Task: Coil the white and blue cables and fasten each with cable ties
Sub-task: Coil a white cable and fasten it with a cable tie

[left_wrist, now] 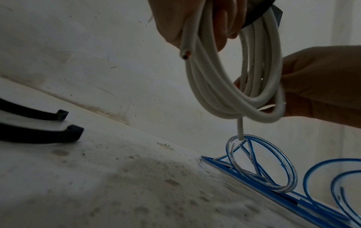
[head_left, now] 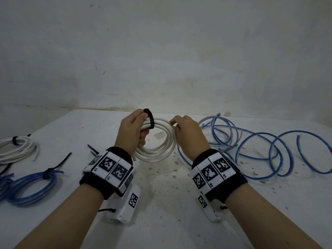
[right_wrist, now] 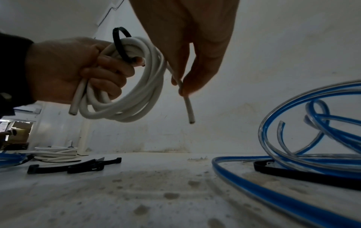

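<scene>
A white cable coil hangs in the air above the table's middle. My left hand grips its left side, where a black cable tie loops around the strands. My right hand pinches the coil's loose end, which points down. Loose blue cable sprawls uncoiled on the table to the right.
At the far left lie a tied white coil and a tied blue coil. Spare black cable ties lie left of centre, one more under the blue cable. A wall closes the table's back.
</scene>
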